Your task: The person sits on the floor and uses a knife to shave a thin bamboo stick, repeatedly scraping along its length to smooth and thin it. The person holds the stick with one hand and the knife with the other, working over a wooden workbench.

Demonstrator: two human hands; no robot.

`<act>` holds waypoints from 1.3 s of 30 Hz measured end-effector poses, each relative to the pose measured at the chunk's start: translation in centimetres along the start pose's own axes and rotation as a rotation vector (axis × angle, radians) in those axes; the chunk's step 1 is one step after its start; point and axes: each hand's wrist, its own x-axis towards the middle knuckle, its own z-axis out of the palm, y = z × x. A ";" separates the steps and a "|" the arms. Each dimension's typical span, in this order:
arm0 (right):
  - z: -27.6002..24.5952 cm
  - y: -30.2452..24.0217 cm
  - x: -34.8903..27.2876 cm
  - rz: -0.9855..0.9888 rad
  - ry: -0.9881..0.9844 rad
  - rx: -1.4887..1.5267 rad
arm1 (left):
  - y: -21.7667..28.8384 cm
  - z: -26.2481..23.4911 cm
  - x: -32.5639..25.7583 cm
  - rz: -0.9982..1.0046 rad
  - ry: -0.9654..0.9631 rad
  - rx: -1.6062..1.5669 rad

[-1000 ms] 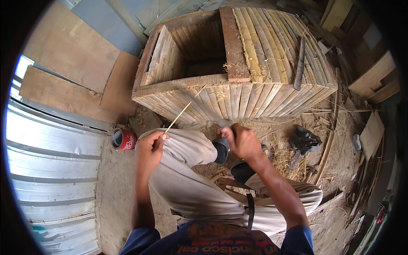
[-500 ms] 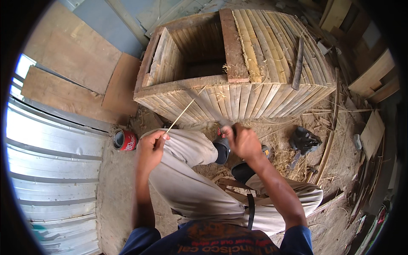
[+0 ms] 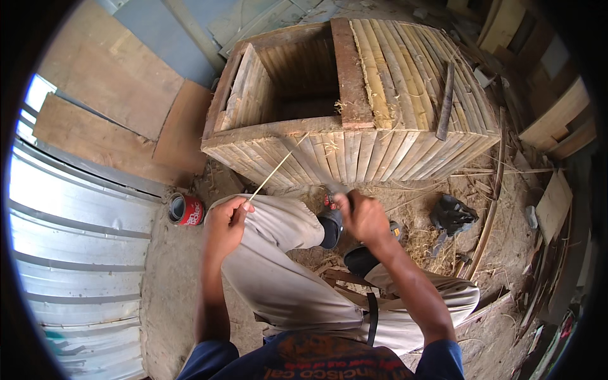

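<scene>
My left hand [image 3: 227, 223] is closed, pinching the near end of a thin pale bamboo stick [image 3: 276, 168] between thumb and fingers. The stick slants up and away to the right, its far tip in front of the bamboo-slat box [image 3: 364, 152]. My right hand [image 3: 366, 218] is wrapped round the handle of a long-bladed knife. Motion smears the knife blade [image 3: 333, 183], which points up and left toward the stick; whether the two touch I cannot tell. Both hands are above my legs, on the near side of the box.
The box has an opening on its left and a loose dark strip [image 3: 446, 101] on top. A red can [image 3: 186, 209] stands left of my knee. A black bag [image 3: 453, 213], shavings and a long wooden strip [image 3: 492, 215] lie at right. Corrugated metal sheeting [image 3: 82, 266] borders the left.
The view has shifted slightly, so the box appears a little lower. Both hands keep their grips and nearly the same positions; the knife blade is blurred in both frames.
</scene>
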 end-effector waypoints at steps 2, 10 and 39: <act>0.0 -0.1 -0.1 0.055 -0.016 0.024 | -0.1 -0.2 -0.1 -0.043 -0.015 -0.027; -0.4 0.2 -0.5 0.032 -0.012 -0.019 | -0.7 -0.2 0.0 -0.057 -0.070 -0.055; -2.6 -0.6 0.0 0.065 -0.046 -0.104 | -0.7 -0.9 0.2 -0.086 -0.156 -0.173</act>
